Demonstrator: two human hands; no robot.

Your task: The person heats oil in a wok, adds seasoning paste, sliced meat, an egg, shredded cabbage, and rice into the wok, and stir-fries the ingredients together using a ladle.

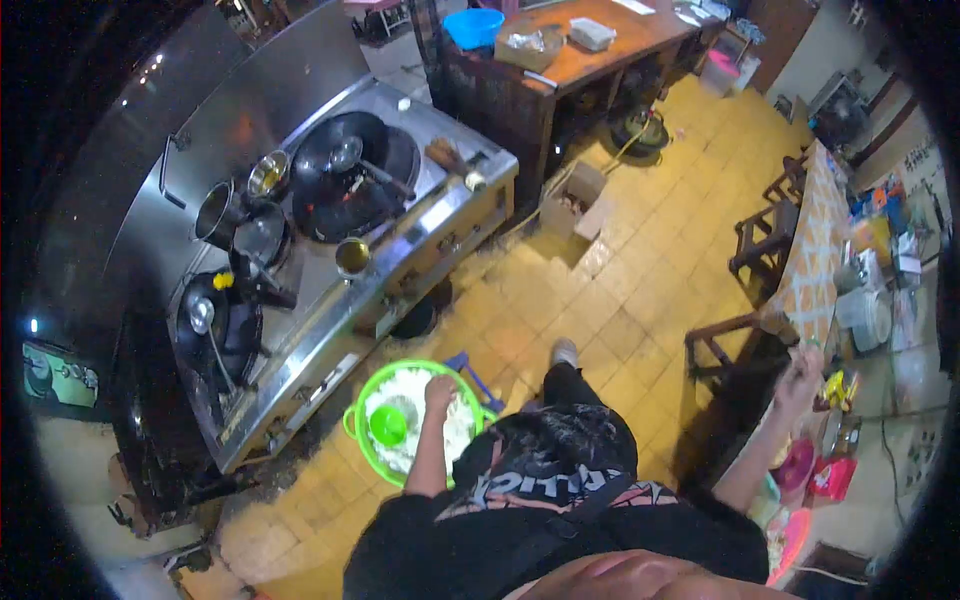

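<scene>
My left hand (438,391) reaches over a large green basin (362,447) filled with a white food, probably rice; its fingers look bent down at the surface, too small to read clearly. A smaller green bowl (388,425) rests in the white food, left of that hand. Out to the right, my right hand (798,374) is stretched over the edge of the patterned counter (812,255), near a yellow packet (842,388). Its fingers are blurred, and anything in them cannot be made out.
At left stands a steel stove (440,222) with a large wok (345,215), a smaller wok (190,320), pots and ladles. An open cardboard box (588,183) lies on the tiled floor. Wooden stools (765,240) stand along the right counter. A wooden table (560,45) is at the back.
</scene>
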